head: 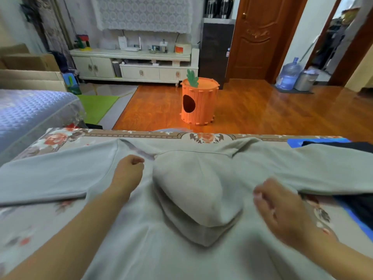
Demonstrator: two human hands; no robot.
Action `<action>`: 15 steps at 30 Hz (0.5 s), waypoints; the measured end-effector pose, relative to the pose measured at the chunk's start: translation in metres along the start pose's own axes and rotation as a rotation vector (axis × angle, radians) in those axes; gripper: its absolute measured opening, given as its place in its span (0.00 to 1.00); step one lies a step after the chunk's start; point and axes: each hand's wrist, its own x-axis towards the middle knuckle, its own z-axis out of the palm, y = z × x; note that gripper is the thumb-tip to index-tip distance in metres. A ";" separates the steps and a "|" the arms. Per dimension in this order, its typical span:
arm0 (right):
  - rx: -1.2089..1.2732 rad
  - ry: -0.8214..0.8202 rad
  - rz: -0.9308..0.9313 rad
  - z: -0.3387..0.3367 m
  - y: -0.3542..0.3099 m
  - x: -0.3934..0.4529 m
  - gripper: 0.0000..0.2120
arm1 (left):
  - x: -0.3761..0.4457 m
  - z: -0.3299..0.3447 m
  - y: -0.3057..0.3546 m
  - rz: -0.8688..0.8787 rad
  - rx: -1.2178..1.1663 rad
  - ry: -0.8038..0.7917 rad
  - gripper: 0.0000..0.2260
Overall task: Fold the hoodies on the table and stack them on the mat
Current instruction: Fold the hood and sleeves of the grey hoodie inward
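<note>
On the table (60,138), which is covered by a floral-patterned cloth with orange roses, a pale grey cotton hoodie (181,249) lies spread flat, its body running toward 6 o'clock and its two sleeves stretched out toward 9 and 3 o'clock. The rounded hood (197,190) is folded down over the middle of the garment, pointing toward 6 o'clock. The left hand (129,170) rests on the hoodie just beside the hood at its 9 o'clock side, near the shoulder seam; its fingers are curled into a loose fist, and whether this grip pinches fabric cannot be told. The right hand (280,205) is at the hood's 3 o'clock side, where the right sleeve meets the body; it is motion-blurred, fingers bent inward, and whether its grip holds cloth cannot be told either. At the table's 3 o'clock edge a bright blue mat (294,142) shows beneath a dark black garment (359,207), with the grey sleeve lying across both. Beyond the table, toward 12 o'clock, an orange carrot-shaped plastic stool (198,102) stands on the glossy wooden floor (272,110). A white low cabinet (137,67) stands against the far wall.
</note>
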 end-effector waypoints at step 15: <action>0.116 -0.817 0.276 0.027 -0.014 0.033 0.49 | -0.100 0.026 0.009 0.562 0.773 -0.221 0.26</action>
